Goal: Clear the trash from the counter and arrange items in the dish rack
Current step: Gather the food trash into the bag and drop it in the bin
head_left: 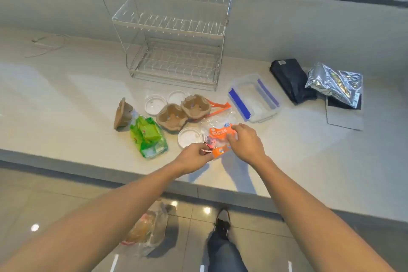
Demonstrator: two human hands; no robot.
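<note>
Barely begun — both hands, left (194, 157) and right (247, 141), pinch the crinkled orange-and-clear plastic wrapper (220, 137) at the near tabletop (66, 99) edge, while the two-tier wire dish rack (172, 35) behind stands empty — trash unsorted.

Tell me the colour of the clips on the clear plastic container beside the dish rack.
Blue, on the clear plastic container; seen in the head view.

A home kitchen: stone counter (66, 99) under a window, wire dish rack (172, 35) (two-tiered).
</note>
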